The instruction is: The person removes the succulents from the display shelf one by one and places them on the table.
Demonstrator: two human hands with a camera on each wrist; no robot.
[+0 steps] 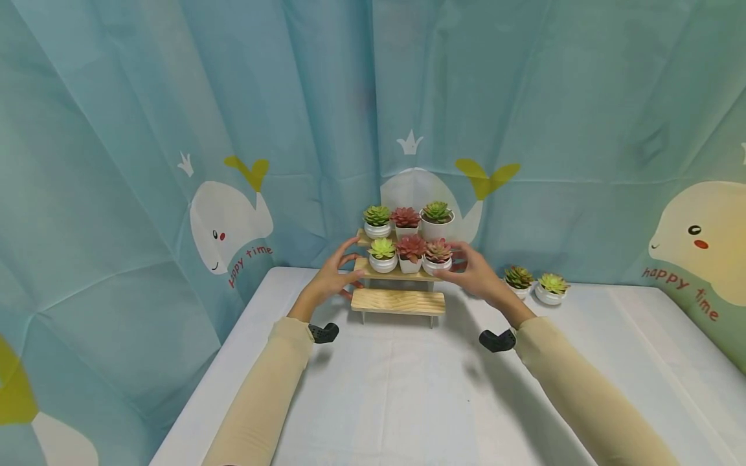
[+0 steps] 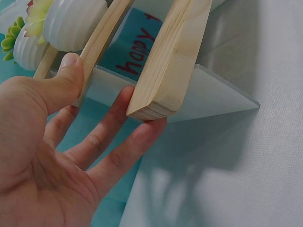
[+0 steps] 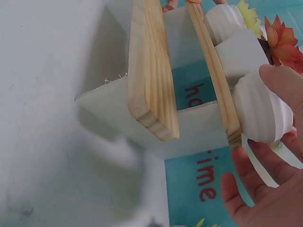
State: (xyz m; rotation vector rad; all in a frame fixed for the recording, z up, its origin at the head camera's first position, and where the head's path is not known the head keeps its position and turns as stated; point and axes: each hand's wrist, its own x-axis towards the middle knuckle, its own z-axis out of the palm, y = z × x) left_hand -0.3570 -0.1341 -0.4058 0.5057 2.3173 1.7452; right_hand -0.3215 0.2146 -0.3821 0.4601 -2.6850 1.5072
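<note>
A three-step plant stand [image 1: 399, 301] with wooden shelves and pale side panels stands on the table. My left hand [image 1: 330, 279] holds its left end, thumb on the middle shelf's edge [image 2: 102, 42] and two fingertips touching the end of the lowest shelf [image 2: 163, 71]. At the middle shelf's right end, my right hand [image 1: 474, 275] grips a potted succulent [image 1: 438, 255] with reddish leaves and a ribbed white pot [image 3: 260, 109]. Beside it on that shelf are a dark-red succulent [image 1: 410, 251] and a yellow-green one [image 1: 383, 254]. The lowest shelf is bare.
On the top shelf stand a green succulent [image 1: 377, 220], a red one [image 1: 405, 220] and one in a larger white pot [image 1: 436, 220]. Two more potted succulents, one dark green [image 1: 518, 279] and one yellow-green [image 1: 551, 288], stand right of my right hand. A blue curtain [image 1: 326, 116] hangs behind.
</note>
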